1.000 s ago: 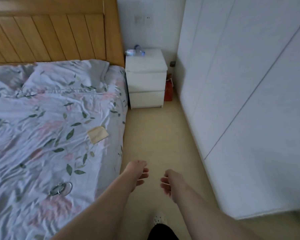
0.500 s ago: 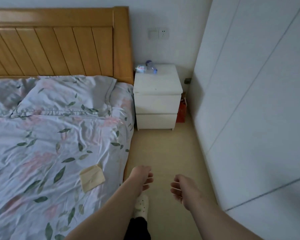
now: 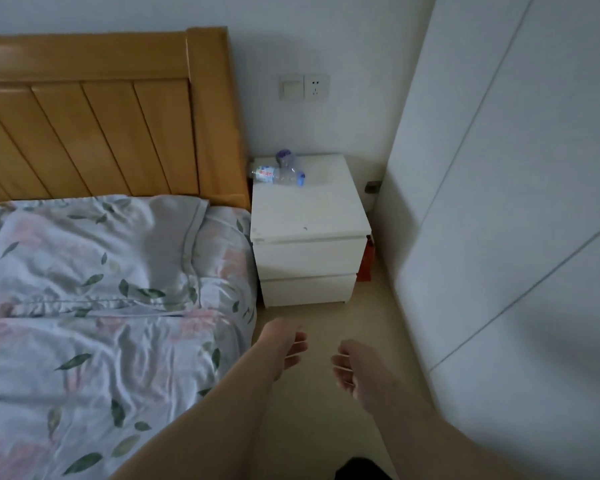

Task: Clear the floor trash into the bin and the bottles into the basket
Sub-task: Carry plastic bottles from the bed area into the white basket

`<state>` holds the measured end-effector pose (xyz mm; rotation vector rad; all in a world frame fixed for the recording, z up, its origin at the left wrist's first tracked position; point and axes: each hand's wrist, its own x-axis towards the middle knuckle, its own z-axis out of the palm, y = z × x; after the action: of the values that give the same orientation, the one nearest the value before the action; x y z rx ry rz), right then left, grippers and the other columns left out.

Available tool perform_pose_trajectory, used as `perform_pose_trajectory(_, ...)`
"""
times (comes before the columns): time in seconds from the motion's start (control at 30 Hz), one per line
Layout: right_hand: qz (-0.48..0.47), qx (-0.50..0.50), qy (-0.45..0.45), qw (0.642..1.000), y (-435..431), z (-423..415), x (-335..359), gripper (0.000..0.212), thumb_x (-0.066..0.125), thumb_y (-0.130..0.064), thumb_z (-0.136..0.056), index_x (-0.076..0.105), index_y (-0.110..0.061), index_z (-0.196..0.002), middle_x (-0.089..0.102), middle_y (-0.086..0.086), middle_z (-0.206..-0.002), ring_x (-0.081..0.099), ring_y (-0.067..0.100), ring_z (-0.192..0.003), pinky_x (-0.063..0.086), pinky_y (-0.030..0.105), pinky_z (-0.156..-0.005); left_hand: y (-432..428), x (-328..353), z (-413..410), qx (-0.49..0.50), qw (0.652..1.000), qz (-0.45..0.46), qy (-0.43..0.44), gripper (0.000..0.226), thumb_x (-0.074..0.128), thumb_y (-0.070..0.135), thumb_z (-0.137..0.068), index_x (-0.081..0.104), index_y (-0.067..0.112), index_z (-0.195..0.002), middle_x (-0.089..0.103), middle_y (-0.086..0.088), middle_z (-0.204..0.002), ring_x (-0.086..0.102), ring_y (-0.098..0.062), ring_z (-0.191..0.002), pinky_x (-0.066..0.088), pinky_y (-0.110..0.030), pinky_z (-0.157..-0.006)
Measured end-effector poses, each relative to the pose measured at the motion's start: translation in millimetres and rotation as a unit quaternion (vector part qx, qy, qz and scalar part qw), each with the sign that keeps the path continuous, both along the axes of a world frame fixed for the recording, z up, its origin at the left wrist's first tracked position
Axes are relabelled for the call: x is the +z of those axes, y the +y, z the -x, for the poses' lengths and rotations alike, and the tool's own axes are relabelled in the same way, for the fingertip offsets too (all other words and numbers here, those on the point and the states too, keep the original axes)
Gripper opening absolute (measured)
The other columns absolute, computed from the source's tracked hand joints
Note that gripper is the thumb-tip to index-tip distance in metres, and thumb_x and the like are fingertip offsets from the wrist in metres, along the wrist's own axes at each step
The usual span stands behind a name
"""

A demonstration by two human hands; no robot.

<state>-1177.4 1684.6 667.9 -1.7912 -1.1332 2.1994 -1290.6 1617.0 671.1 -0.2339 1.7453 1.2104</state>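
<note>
Now I'm hovering left hand (image 3: 284, 348) & right hand (image 3: 350, 368) w/ fingers loose, gripping nothing. Bottles (image 3: 278, 175) lying on nightstand (image 3: 309, 209), by wall; prob. rolling off if I'm nudging them.

Both bare forearms reach forward from the bottom of the view, side by side and apart. The left hand (image 3: 284, 344) is held out with its fingers loosely curled inward and nothing in them. The right hand (image 3: 355, 367) mirrors it, palm turned toward the left, fingers relaxed, slightly bent and empty.
</note>
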Motion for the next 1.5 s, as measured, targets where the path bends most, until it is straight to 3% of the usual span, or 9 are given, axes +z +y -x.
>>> perform_pose_trajectory(0.27,0.031,0.015,0.002,0.999,129,84,-10,0.021,0.041,-0.005,-0.091,0.045,-0.011,-0.071,0.047,0.006,-0.066,0.040,0.016,-0.055,0.029,0.022,-0.053,111,-21,84,0.045,0.999,0.008,0.008,0.011,0.047,0.017,-0.093,0.054,0.012,-0.086,0.056,-0.002,-0.071,0.053,-0.015,-0.059,0.034,-0.023,-0.053)
perform_pose_trajectory(0.57,-0.028,0.044,-0.030,0.998,297,169,-5,0.012,0.047,-0.010,-0.091,0.053,-0.005,-0.083,0.059,0.011,-0.076,0.050,0.019,-0.058,0.042,0.027,-0.055,260,-7,159,0.079,0.997,-0.002,-0.010,0.009,0.050,0.022,-0.095,0.054,0.017,-0.089,0.059,-0.003,-0.079,0.057,-0.016,-0.067,0.040,-0.026,-0.056)
perform_pose_trajectory(0.77,0.058,0.078,-0.023,0.995,326,218,-5,0.014,0.045,-0.004,-0.092,0.049,-0.005,-0.079,0.051,0.011,-0.069,0.043,0.018,-0.059,0.035,0.026,-0.055,291,-10,209,0.097,0.994,0.036,-0.022,0.010,0.050,0.021,-0.095,0.054,0.012,-0.091,0.060,-0.005,-0.082,0.058,-0.018,-0.071,0.041,-0.027,-0.059)
perform_pose_trajectory(0.97,0.045,0.086,-0.059,0.994,371,289,-14,0.006,0.049,-0.008,-0.092,0.051,-0.004,-0.089,0.057,0.013,-0.077,0.050,0.021,-0.063,0.038,0.027,-0.057,321,-14,295,0.107,0.993,0.021,-0.043,0.015,0.052,0.019,-0.094,0.056,0.008,-0.103,0.063,-0.007,-0.087,0.060,-0.018,-0.075,0.046,-0.029,-0.062)
perform_pose_trajectory(1.17,0.017,0.081,-0.047,0.995,397,364,-15,0.010,0.048,-0.013,-0.094,0.054,-0.005,-0.093,0.058,0.011,-0.082,0.052,0.022,-0.071,0.043,0.035,-0.074,345,-22,369,0.103,0.992,0.045,-0.051,0.011,0.051,0.018,-0.094,0.055,0.008,-0.097,0.062,-0.007,-0.090,0.059,-0.018,-0.079,0.047,-0.033,-0.076)
perform_pose_trajectory(1.37,0.032,0.095,-0.099,0.990,429,405,-47,0.008,0.047,-0.012,-0.094,0.052,-0.006,-0.092,0.055,0.008,-0.073,0.047,0.018,-0.061,0.036,0.026,-0.058,371,-46,412,0.093,0.990,0.076,-0.075,0.010,0.053,0.019,-0.093,0.055,0.009,-0.095,0.062,-0.007,-0.089,0.060,-0.018,-0.078,0.047,-0.032,-0.071)
perform_pose_trajectory(1.5,-0.006,0.139,-0.129,0.982,463,447,-82,0.025,0.051,-0.009,-0.091,0.044,-0.010,-0.067,0.046,0.006,-0.066,0.037,0.016,-0.053,0.026,0.024,-0.054,400,-77,436,0.149,0.980,0.080,-0.109,0.022,0.060,0.021,-0.090,0.054,0.008,-0.106,0.059,-0.008,-0.101,0.060,-0.021,-0.089,0.049,-0.033,-0.071)
